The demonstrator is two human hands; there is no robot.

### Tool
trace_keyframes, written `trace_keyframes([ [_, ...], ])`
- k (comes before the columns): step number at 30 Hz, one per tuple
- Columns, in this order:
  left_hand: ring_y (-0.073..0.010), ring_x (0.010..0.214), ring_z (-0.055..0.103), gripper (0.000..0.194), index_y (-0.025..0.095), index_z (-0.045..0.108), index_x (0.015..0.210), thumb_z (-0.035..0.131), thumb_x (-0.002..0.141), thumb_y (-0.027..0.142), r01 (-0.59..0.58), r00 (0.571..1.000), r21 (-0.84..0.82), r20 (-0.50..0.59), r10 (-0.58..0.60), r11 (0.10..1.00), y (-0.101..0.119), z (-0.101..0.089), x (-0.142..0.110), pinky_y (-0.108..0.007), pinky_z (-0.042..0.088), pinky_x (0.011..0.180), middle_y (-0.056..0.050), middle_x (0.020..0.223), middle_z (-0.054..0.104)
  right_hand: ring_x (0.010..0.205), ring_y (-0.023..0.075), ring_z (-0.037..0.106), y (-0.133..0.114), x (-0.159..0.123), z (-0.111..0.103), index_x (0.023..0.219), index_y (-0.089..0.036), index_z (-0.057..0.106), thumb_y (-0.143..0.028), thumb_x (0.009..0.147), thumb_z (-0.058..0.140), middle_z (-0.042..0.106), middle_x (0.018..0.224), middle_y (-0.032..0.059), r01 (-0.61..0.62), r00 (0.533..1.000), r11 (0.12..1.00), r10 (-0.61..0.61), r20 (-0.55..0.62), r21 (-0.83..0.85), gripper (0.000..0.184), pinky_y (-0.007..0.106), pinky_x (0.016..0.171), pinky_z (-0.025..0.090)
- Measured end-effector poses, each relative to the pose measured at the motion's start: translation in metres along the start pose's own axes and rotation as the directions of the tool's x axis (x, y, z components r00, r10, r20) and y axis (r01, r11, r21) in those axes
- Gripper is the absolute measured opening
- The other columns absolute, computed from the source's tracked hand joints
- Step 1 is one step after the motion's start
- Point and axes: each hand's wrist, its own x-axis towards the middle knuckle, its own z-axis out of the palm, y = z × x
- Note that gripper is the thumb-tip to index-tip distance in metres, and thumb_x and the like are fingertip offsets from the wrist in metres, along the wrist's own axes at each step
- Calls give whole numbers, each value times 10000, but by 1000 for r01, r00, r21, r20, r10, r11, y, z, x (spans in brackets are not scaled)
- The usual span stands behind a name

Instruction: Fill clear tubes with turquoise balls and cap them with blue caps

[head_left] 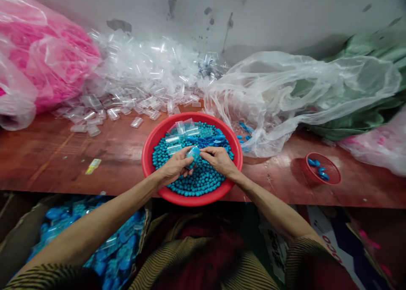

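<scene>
Over a red basin (199,200) of round blue beads (198,184), my left hand (176,166) grips a small clear plastic container (193,155) with blue beads showing inside. My right hand (222,161) meets it from the right, thumb and finger pinched at a blue cap at its upper end; how far the cap sits on cannot be seen. Behind my hands, several clear empty containers (182,129) lie on the beads. Beside them, a cluster of darker blue caps (217,141) rests in the basin's far right part.
A heap of clear containers (142,70) lies along the wall. A bag of pink pieces (53,57) stands left, a crumpled clear bag (269,91) right. A small red basket (333,178) holds blue pieces. Below the table edge, a box holds filled blue containers (117,256).
</scene>
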Motion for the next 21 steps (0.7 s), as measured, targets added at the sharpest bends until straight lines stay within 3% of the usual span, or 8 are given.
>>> trace_keyframes([
  [5, -83, 428, 527, 698, 188, 364, 1299, 680, 710, 391, 5, 1000, -15, 5, -5, 1000, 1, 3, -1, -138, 287, 338, 15, 642, 589, 618, 120, 570, 3, 1, -7, 866, -136, 733, -279, 800, 552, 665, 677, 3, 19, 993, 998, -26, 114, 63, 240, 224, 602, 421],
  [11, -46, 343, 433, 496, 198, 458, 1133, 645, 723, 405, -66, 983, 122, -165, 86, 990, 1, 7, -2, -131, 230, 311, 74, 552, 502, 685, 127, 587, -8, 3, -6, 849, -149, 707, -220, 828, 523, 659, 727, 30, 265, 951, 953, -234, 200, -145, 199, 240, 685, 440],
  [13, -63, 355, 468, 493, 198, 446, 1127, 631, 728, 422, -83, 983, 143, -152, 105, 986, 3, 3, -3, -144, 295, 322, 68, 566, 519, 748, 136, 602, -10, 4, -8, 951, -154, 683, -209, 798, 555, 674, 873, 50, 209, 958, 977, -194, 212, -50, 207, 256, 709, 466],
  [15, -88, 389, 522, 508, 206, 419, 1133, 627, 729, 433, -87, 989, 141, -106, 103, 986, 4, 0, -4, -167, 365, 351, 55, 604, 553, 724, 125, 605, -9, 6, -12, 1039, -155, 645, -224, 775, 573, 658, 980, 59, 64, 965, 989, -95, 243, 135, 282, 257, 661, 494],
  [18, -110, 421, 562, 516, 217, 385, 1124, 624, 728, 446, -91, 994, 140, -49, 99, 986, 5, -2, -5, -176, 383, 359, 46, 644, 573, 651, 107, 601, -5, 9, -17, 1148, -152, 573, -258, 761, 577, 639, 948, 48, -134, 973, 915, 50, 224, 381, 402, 241, 563, 516],
  [21, -109, 416, 557, 499, 212, 374, 1115, 599, 740, 453, -99, 993, 178, -39, 107, 979, 3, 3, -5, -180, 377, 353, 52, 645, 559, 634, 116, 607, -5, 11, -15, 1291, -162, 453, -254, 763, 574, 638, 909, 36, -182, 979, 901, 127, 162, 395, 549, 251, 533, 530],
])
